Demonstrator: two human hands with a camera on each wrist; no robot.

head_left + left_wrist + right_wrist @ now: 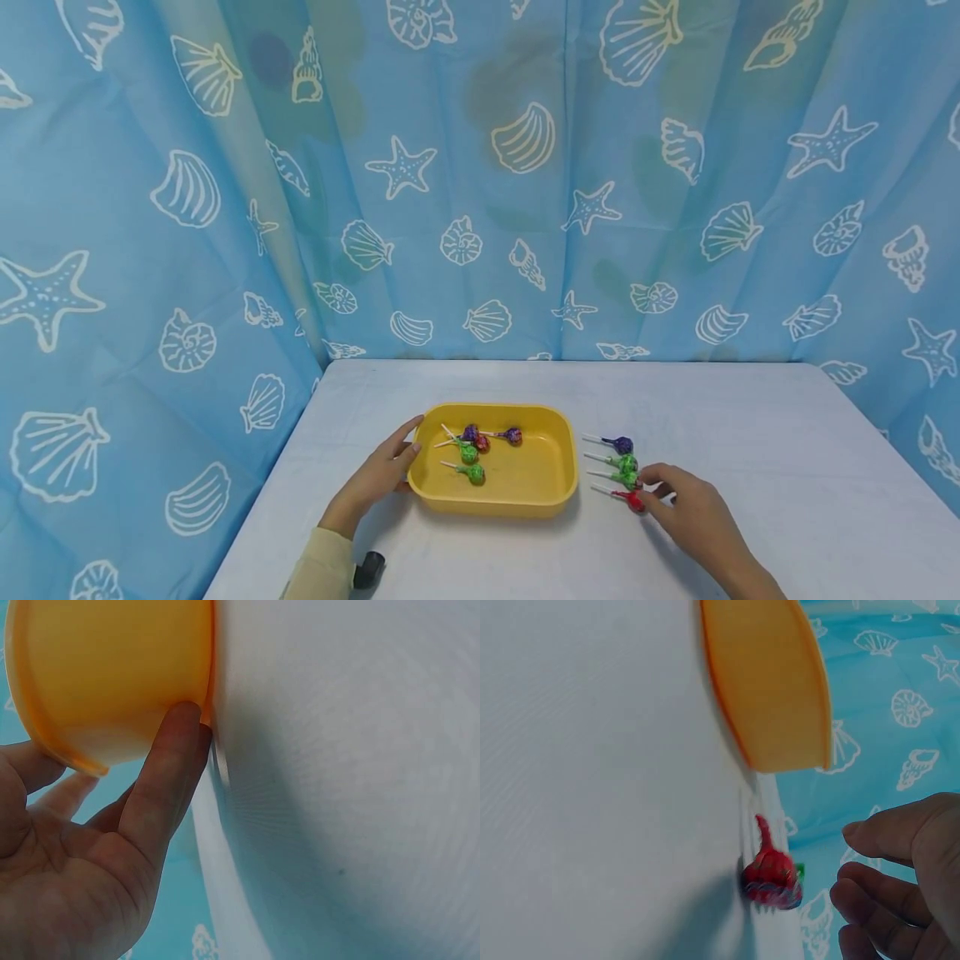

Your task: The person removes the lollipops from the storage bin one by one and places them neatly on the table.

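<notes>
A person's left hand [378, 473] holds the near end of a yellow tray [519, 477], fingers clamped about its rim and outer wall, while the right hand [693, 515] reaches to the table [757, 433] on the tray's other side, thumb and fingers apart with nothing between them. Nine lollipops show in all. Five lie inside the tray, a short way to the right of the left hand's grip: two purple, one of them overlapping its neighbours [469, 432] and one a little farther right [513, 436]; one red [483, 445]; and two green, one in the cluster [468, 453] and one nearer the person [476, 475]. Four more lie in a row between the tray and the right hand, sticks pointing toward the tray: a red lollipop [635, 502] right by the thumb, two green lollipops [627, 481] [627, 462] beside the fingertips and just beyond, and a purple lollipop [622, 446] farthest from the hand. Whether a fingertip brushes the red or the nearest green wrapper is hard to tell. The work looks about midway: five lollipops sit in the tray, four are outside it, and neither place has all nine. Behind both hands hangs one blue shell-print curtain [480, 242].
</notes>
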